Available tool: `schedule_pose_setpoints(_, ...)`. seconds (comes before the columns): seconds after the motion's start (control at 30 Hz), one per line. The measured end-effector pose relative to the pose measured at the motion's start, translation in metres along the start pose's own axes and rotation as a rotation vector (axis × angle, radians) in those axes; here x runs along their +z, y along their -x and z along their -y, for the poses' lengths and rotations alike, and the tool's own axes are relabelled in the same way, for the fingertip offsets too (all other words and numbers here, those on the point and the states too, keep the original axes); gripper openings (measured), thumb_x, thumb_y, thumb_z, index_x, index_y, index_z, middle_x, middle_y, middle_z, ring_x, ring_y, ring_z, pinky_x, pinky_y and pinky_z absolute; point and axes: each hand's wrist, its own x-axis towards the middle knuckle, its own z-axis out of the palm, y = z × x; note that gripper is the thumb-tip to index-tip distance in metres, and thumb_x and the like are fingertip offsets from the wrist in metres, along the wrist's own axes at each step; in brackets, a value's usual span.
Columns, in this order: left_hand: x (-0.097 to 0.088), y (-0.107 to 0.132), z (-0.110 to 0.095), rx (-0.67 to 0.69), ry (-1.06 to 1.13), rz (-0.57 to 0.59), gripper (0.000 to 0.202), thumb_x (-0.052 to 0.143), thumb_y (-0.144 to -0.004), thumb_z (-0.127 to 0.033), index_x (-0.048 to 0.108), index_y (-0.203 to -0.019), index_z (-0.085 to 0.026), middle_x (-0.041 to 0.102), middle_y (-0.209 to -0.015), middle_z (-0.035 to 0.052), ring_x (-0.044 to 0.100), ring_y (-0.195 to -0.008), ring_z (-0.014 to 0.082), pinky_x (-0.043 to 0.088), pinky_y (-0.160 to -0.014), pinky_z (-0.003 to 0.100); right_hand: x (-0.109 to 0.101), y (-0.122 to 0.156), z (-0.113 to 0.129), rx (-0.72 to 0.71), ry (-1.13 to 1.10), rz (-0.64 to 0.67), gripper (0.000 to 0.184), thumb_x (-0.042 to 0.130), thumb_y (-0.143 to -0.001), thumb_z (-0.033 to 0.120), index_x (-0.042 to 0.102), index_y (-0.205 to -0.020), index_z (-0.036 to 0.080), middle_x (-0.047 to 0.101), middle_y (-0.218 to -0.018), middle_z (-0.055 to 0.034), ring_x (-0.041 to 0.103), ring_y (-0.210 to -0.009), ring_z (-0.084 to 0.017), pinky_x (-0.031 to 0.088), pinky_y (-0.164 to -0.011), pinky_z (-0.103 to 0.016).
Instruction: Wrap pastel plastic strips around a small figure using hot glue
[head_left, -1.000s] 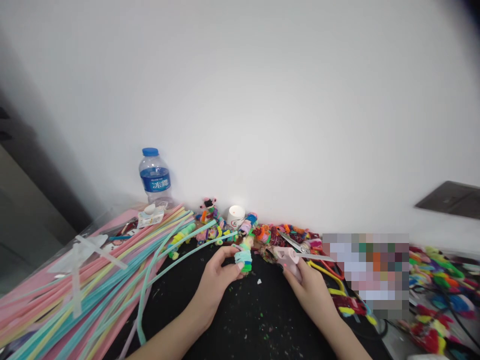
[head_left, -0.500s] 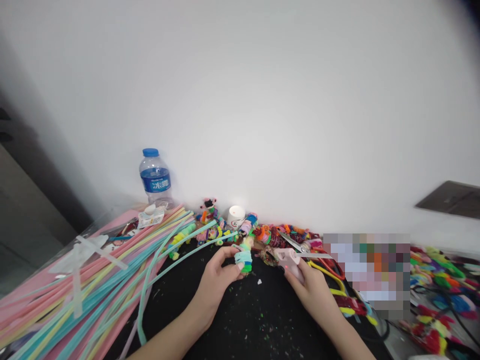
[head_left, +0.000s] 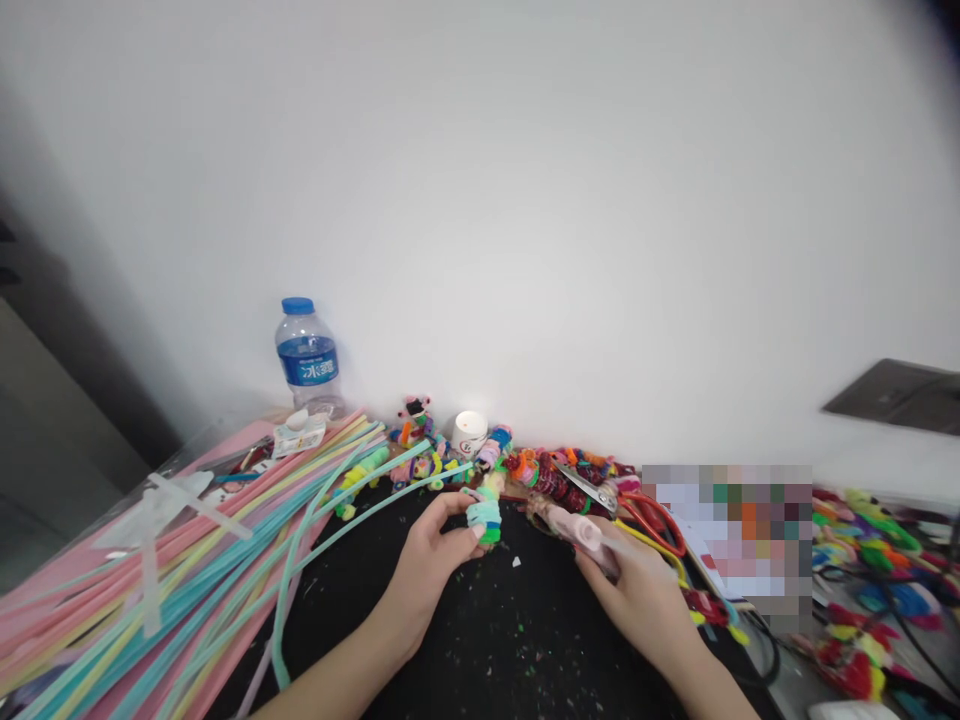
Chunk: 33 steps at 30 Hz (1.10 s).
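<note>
Between the thumb and fingers of my left hand is a small pipe-cleaner figure, wound in pale mint with blue and green bands at its lower end. My right hand is closed round a pale pink hot glue gun, its nozzle end pointing left toward the figure but apart from it. A translucent glue stick, blurred, sticks out of the gun's back. Behind the gun lie scissors with red handles.
Long pastel pipe cleaners cover the left side, some curving over the black mat. A water bottle and a paper cup stand by the wall. Colourful pipe-cleaner pieces and a black cable lie at right.
My right hand has turned and lowered the glue gun slightly, so the glue stick now slants down to the right. My left hand keeps its hold on the figure.
</note>
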Motion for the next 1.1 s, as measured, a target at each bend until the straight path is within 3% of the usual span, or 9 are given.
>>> schedule_pose_setpoints(0.17, -0.001, 0.000, 0.002, 0.001, 0.005, 0.020, 0.025, 0.069, -0.068, -0.028, 0.060, -0.089, -0.019, 0.057, -0.096, 0.0034, 0.058, -0.076, 0.0150, 0.049, -0.073, 0.030, -0.007, 0.000, 0.010, -0.036, 0.053, 0.111, 0.033, 0.045, -0.077, 0.018, 0.054, -0.109, 0.023, 0.062, -0.101, -0.0049, 0.059, -0.087, -0.023, 0.044, -0.075, -0.035)
schedule_pose_setpoints(0.33, -0.001, 0.000, 0.003, 0.008, 0.020, 0.033, 0.023, 0.068, -0.069, -0.027, 0.059, -0.088, -0.018, 0.055, -0.099, 0.0038, 0.057, -0.076, 0.0145, 0.048, -0.073, 0.031, -0.002, 0.002, 0.015, -0.051, 0.103, 0.105, 0.047, 0.045, -0.063, 0.009, 0.054, -0.108, 0.022, 0.057, -0.101, -0.0059, 0.052, -0.095, -0.027, 0.040, -0.080, -0.042)
schedule_pose_setpoints(0.63, 0.000, 0.000, 0.006, -0.034, 0.019, 0.128, 0.025, 0.070, -0.068, -0.023, 0.057, -0.089, -0.017, 0.059, -0.092, 0.0025, 0.056, -0.076, 0.0143, 0.047, -0.071, 0.028, 0.003, 0.011, 0.019, -0.220, -0.120, -0.184, 0.042, 0.046, -0.078, 0.016, 0.044, -0.120, 0.020, 0.047, -0.116, -0.0109, 0.045, -0.108, -0.028, 0.039, -0.090, -0.045)
schedule_pose_setpoints(0.8, 0.002, 0.003, 0.008, -0.072, 0.001, 0.271, 0.024, 0.070, -0.069, -0.020, 0.057, -0.090, -0.016, 0.064, -0.077, 0.0011, 0.057, -0.070, 0.0129, 0.044, -0.068, 0.024, 0.013, 0.018, 0.037, -0.285, -0.184, -0.139, 0.054, 0.055, -0.078, 0.019, 0.037, -0.129, 0.020, 0.051, -0.117, -0.0120, 0.049, -0.108, -0.028, 0.044, -0.088, -0.042)
schedule_pose_setpoints(0.9, 0.002, 0.005, 0.010, -0.090, -0.047, 0.345, 0.027, 0.070, -0.070, -0.020, 0.058, -0.093, -0.016, 0.065, -0.080, 0.0023, 0.058, -0.071, 0.0135, 0.044, -0.067, 0.024, 0.021, 0.020, 0.044, -0.331, -0.190, -0.118, 0.046, 0.055, -0.081, 0.018, 0.042, -0.125, 0.021, 0.054, -0.115, -0.0112, 0.051, -0.107, -0.027, 0.046, -0.088, -0.041)
schedule_pose_setpoints(1.1, 0.002, 0.007, 0.011, -0.141, -0.073, 0.355, 0.032, 0.072, -0.068, -0.023, 0.060, -0.097, -0.017, 0.065, -0.087, 0.0038, 0.060, -0.072, 0.0145, 0.047, -0.069, 0.027, 0.027, 0.020, 0.042, -0.329, -0.240, -0.119, 0.039, 0.051, -0.084, 0.016, 0.044, -0.122, 0.020, 0.057, -0.112, -0.0118, 0.054, -0.105, -0.025, 0.048, -0.088, -0.040)
